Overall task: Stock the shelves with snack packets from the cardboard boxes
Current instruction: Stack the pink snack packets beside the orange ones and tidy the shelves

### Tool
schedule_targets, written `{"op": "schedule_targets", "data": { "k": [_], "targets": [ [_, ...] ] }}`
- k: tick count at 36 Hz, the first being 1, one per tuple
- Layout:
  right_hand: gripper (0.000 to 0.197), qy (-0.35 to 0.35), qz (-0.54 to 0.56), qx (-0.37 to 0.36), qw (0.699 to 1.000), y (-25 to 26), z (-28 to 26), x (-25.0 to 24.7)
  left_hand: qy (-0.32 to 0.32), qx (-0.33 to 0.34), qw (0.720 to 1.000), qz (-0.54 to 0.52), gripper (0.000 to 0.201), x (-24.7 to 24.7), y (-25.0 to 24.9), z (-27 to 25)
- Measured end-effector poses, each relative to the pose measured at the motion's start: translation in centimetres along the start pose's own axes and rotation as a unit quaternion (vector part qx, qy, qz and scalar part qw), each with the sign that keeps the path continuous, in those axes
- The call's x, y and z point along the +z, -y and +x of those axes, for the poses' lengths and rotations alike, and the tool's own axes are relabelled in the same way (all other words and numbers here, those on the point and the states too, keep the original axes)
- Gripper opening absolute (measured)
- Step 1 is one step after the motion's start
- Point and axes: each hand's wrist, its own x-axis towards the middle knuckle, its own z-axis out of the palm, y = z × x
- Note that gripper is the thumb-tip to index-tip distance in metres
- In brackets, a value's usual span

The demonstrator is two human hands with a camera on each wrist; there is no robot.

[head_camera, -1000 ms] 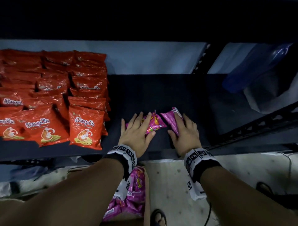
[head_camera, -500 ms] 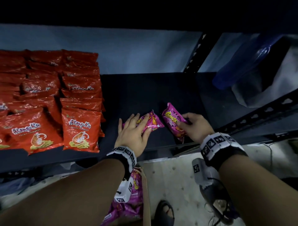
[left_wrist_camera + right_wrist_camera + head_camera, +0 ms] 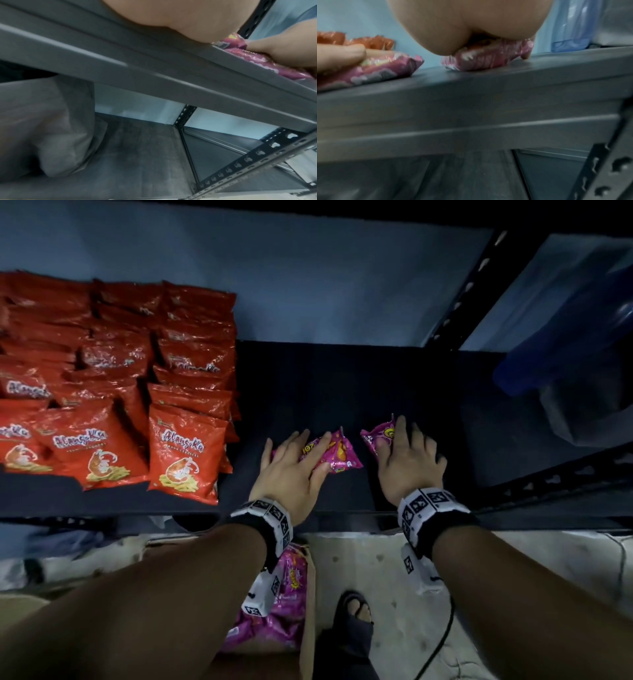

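On the dark shelf (image 3: 342,385), both hands lie flat, left hand (image 3: 291,470) and right hand (image 3: 407,463) each pressing a pink packet (image 3: 337,453); only the head view shows the "Alang-Ka" packets (image 3: 185,453).

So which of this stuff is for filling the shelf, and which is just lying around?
For the job:
- pink packets, one under the left hand at, one under the right hand at
- shelf
- red packets already stocked
- cardboard box of pink packets on the floor

Just lying about:
- blue plastic bag
- grey bag
- black cable
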Motion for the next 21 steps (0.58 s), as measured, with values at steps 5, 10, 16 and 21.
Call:
{"op": "schedule_targets", "data": {
  "k": [5, 10, 16, 21],
  "targets": [
    [0.072, 0.033, -0.002, -0.01, 0.999, -0.1, 0.7, -1.2, -0.009, -0.013, 0.999, -0.028, 0.058, -0.1, -0.1, 0.2],
    [0.079, 0.043, -0.019, 0.024, 0.999, 0.0, 1.3, -3.6, -0.012, -0.053, 0.998, -0.033, 0.077, -1.8, -0.1, 1.0],
    [0.045, 0.138, 0.079, -0.004, 0.987, 0.3, 3.7, -5.5, 0.092, -0.087, 0.99, 0.065, 0.063, -4.7, -1.4, 3.9],
    [0.038, 0.122, 0.082, -0.062, 0.987, 0.7, 6.2, -5.9, 0.106, -0.05, 0.993, -0.006, 0.04, -6.5, -1.9, 7.4]
  ]
}}
